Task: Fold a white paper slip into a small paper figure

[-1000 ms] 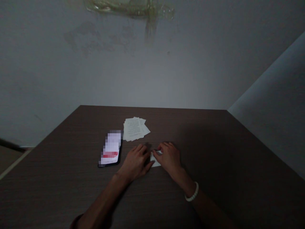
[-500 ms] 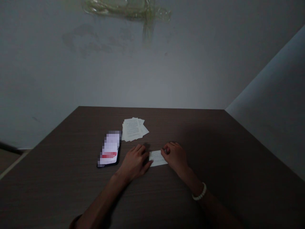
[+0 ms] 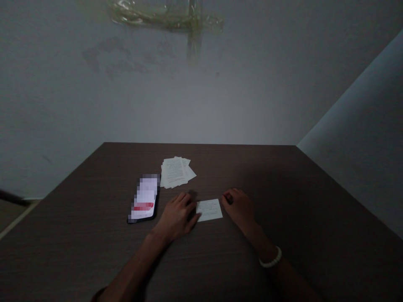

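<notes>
A small white paper card (image 3: 209, 209) lies flat on the dark wooden table (image 3: 302, 209) between my two hands. My left hand (image 3: 177, 216) rests flat on the table with fingers stretched out, its thumb and fingertips touching the card's left edge. My right hand (image 3: 239, 206) sits just to the right of the card with its fingers curled in loosely, apart from the paper by a narrow gap; nothing shows in it. A white bead bracelet (image 3: 270, 260) circles my right wrist.
A loose stack of printed white papers (image 3: 176, 171) lies farther back on the table. A phone (image 3: 144, 203) with a lit screen lies left of my left hand. Grey walls rise behind and to the right of the table.
My right hand slid to the right off the card, which now lies fully uncovered and flat. My left hand stayed at the card's left edge.
</notes>
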`<state>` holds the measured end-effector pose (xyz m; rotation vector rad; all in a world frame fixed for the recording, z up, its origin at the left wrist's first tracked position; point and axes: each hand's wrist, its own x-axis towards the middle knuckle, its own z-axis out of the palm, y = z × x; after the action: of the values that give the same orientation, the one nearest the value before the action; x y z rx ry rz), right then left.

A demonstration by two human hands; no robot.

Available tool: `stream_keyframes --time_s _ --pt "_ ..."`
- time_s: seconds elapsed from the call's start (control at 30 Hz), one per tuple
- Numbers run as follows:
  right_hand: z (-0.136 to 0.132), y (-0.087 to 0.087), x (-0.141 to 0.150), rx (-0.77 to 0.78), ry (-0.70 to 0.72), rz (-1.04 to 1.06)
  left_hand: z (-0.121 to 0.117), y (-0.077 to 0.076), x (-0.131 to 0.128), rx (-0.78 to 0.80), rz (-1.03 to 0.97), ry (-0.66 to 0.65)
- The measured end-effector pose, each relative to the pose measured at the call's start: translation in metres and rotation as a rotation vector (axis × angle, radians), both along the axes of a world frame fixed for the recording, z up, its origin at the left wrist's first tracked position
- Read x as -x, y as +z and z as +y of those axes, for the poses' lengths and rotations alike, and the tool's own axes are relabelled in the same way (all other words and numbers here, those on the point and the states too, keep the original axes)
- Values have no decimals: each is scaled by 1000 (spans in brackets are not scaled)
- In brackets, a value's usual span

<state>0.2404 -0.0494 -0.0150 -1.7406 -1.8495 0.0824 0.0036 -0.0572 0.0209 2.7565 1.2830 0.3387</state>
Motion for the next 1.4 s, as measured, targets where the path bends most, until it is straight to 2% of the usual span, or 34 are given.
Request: stream_keyframes --time_s 0.1,0.2,0.27,0.8,0.93,1.13,1.4 --pt "-3 2 -1 -38 167 42 -1 -2 1 -8 -10 14" --pt "-7 8 1 4 369 -5 -1 -3 1 -10 -17 20" --pt "-9 11 3 14 414 -35 0 -4 2 -13 -28 26" --pt "-16 21 14 35 453 -91 -4 -7 -13 -4 -46 -61" --pt "-16 22 15 33 450 -76 -1 -11 -18 -8 -87 33" --pt "-15 19 16 26 432 -69 11 -17 -28 21 -202 259" --pt "-15 19 17 39 426 -61 17 -20 -25 -36 -264 301"
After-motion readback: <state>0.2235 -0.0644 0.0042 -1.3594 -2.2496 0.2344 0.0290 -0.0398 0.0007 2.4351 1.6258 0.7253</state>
